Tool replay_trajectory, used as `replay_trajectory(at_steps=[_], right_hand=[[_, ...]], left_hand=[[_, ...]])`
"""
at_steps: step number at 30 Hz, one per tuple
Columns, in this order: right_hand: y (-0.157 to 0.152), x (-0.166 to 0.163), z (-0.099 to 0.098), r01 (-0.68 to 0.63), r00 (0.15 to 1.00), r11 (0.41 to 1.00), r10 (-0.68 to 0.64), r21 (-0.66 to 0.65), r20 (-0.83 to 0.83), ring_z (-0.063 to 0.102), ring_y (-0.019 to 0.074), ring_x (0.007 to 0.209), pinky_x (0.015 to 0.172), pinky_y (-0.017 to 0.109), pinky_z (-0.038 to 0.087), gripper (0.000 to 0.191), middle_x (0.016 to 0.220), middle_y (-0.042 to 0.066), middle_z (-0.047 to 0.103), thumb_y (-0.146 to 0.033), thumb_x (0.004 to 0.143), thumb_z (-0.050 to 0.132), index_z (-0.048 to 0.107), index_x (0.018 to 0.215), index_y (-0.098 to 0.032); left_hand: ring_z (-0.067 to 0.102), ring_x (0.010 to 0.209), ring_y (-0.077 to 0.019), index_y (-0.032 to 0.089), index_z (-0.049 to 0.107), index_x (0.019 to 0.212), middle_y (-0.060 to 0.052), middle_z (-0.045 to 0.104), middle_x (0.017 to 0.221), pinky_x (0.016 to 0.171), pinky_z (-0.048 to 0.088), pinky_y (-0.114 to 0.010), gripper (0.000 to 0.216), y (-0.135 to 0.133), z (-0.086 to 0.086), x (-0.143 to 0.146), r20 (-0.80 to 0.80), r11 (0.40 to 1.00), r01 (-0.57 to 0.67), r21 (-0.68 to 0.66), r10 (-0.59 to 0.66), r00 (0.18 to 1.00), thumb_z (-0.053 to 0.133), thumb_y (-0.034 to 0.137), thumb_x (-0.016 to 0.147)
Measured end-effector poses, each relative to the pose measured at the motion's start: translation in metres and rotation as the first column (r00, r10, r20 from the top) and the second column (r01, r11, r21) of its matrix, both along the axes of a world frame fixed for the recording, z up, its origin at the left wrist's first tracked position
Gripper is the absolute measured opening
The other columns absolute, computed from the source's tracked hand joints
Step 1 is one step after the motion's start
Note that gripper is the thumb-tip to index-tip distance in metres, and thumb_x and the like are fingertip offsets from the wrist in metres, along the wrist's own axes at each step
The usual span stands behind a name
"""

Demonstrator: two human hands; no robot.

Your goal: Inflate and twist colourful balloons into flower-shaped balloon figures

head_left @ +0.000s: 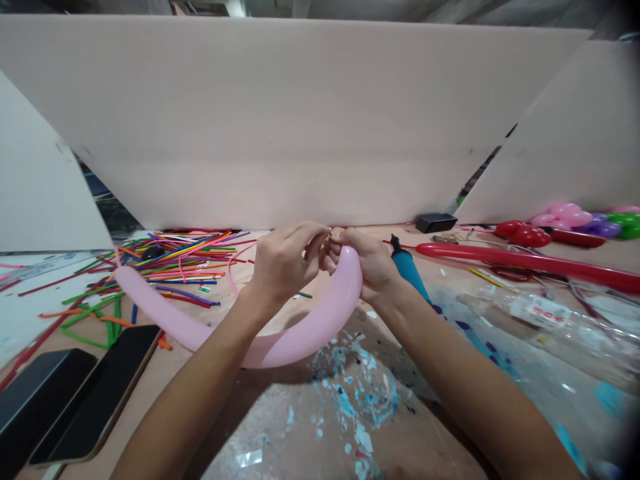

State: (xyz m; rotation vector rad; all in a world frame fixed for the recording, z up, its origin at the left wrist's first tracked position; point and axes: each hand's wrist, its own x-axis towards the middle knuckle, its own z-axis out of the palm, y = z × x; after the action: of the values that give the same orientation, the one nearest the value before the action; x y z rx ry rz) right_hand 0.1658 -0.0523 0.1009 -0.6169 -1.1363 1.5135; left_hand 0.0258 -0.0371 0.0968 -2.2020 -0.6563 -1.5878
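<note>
1. Right hand (370,261): curled closed around the upper end of the pink balloon (305,339).
2. Left hand (284,261): fingers bent inward; I cannot tell whether the tips close on anything.
3. Pink balloon: arcs below both hands; I lose its middle behind the left forearm (193,393).
4. Red balloon (525,262): cut off at right.

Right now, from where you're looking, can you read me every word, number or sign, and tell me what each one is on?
No text can be read clearly.
White label on the clear plastic at the right: red characters, too blurred to read.
Small green-and-white scrap by the thin balloons: any marks are too small to read.
Pink balloon: no writing visible.
Dark phone screen: no writing visible.
</note>
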Motion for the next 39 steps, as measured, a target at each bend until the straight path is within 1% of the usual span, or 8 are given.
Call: replay_trajectory(at_steps=[3,13,17,21,25,31,34,39], right_hand=[[0.000,0.004,0.002,-0.035,0.997,0.999,0.033,0.030,0.066,0.041,0.0096,0.045,0.050,0.026,0.034,0.020,0.049,-0.004,0.040,-0.029,0.068,0.060,0.048,0.055,-0.019],[-0.003,0.018,0.006,-0.379,0.916,0.925,0.380,-0.031,0.128,0.035,0.0085,0.041,0.052,0.027,0.034,0.027,0.044,-0.005,0.034,-0.027,0.068,0.058,0.041,0.048,-0.020],[0.001,0.018,0.002,-0.411,0.900,0.911,0.412,-0.035,0.141,0.037,0.0087,0.042,0.053,0.028,0.036,0.030,0.044,-0.005,0.033,-0.026,0.071,0.055,0.037,0.047,-0.020],[0.011,0.020,-0.009,-0.430,0.893,0.900,0.435,-0.068,0.115,0.033,0.0075,0.040,0.051,0.026,0.034,0.028,0.045,-0.007,0.033,-0.026,0.069,0.059,0.040,0.050,-0.020],[0.015,0.022,-0.015,-0.501,0.851,0.864,0.503,-0.051,0.154,0.038,0.0089,0.043,0.053,0.028,0.035,0.027,0.047,-0.005,0.037,-0.026,0.071,0.057,0.044,0.049,-0.019],[0.014,0.023,-0.011,-0.349,0.931,0.933,0.334,0.090,0.146,0.040,0.0105,0.047,0.056,0.028,0.035,0.027,0.047,-0.004,0.039,-0.028,0.073,0.060,0.049,0.050,-0.019],[0.015,0.026,-0.008,-0.250,0.964,0.958,0.232,0.139,0.133,0.042,0.0109,0.047,0.056,0.028,0.036,0.028,0.048,-0.004,0.041,-0.030,0.074,0.061,0.050,0.051,-0.019],[0.016,0.033,-0.006,-0.275,0.955,0.951,0.254,0.139,0.154,0.050,0.0132,0.053,0.057,0.028,0.039,0.027,0.051,-0.002,0.047,-0.034,0.073,0.066,0.056,0.054,-0.018]], left_hand=[[0.065,0.065,-0.0122,0.018,0.066,0.086,-0.002,0.072,0.075,0.061,0.048,-0.024,0.013,-0.002,0.002,0.000,-0.004,0.998,-0.018,-0.058,0.017,1.000,0.053,0.015,0.087],[0.062,0.076,-0.0136,0.022,0.067,0.090,-0.001,0.074,0.086,0.072,0.048,-0.027,0.018,-0.003,0.007,-0.010,-0.187,0.997,0.047,0.064,-0.035,0.982,0.050,0.015,0.090],[0.062,0.078,-0.0135,0.023,0.068,0.095,0.000,0.075,0.089,0.073,0.049,-0.027,0.025,-0.002,0.007,-0.013,-0.236,0.994,0.072,0.077,-0.052,0.970,0.049,0.010,0.088],[0.061,0.076,-0.0133,0.022,0.068,0.090,0.000,0.075,0.087,0.072,0.048,-0.027,0.022,0.005,0.003,-0.015,-0.256,0.997,0.079,-0.012,-0.079,0.963,0.050,0.010,0.087],[0.060,0.077,-0.0132,0.021,0.069,0.088,0.000,0.074,0.088,0.072,0.049,-0.026,0.020,0.009,0.005,-0.017,-0.305,0.986,0.158,-0.052,-0.167,0.938,0.052,0.011,0.088],[0.064,0.084,-0.0135,0.020,0.070,0.096,-0.004,0.074,0.095,0.076,0.051,-0.027,0.019,0.003,0.011,-0.013,-0.201,0.970,0.187,-0.156,-0.216,0.955,0.053,0.013,0.090],[0.066,0.087,-0.0149,0.019,0.071,0.102,-0.007,0.074,0.100,0.070,0.052,-0.025,0.019,0.000,0.011,-0.010,-0.119,0.939,0.205,-0.277,-0.245,0.962,0.059,0.017,0.087],[0.066,0.076,-0.0124,0.019,0.074,0.096,-0.007,0.075,0.095,0.061,0.050,-0.022,0.015,0.000,0.010,-0.006,0.017,0.858,0.313,-0.407,-0.335,0.942,0.066,0.017,0.083]])
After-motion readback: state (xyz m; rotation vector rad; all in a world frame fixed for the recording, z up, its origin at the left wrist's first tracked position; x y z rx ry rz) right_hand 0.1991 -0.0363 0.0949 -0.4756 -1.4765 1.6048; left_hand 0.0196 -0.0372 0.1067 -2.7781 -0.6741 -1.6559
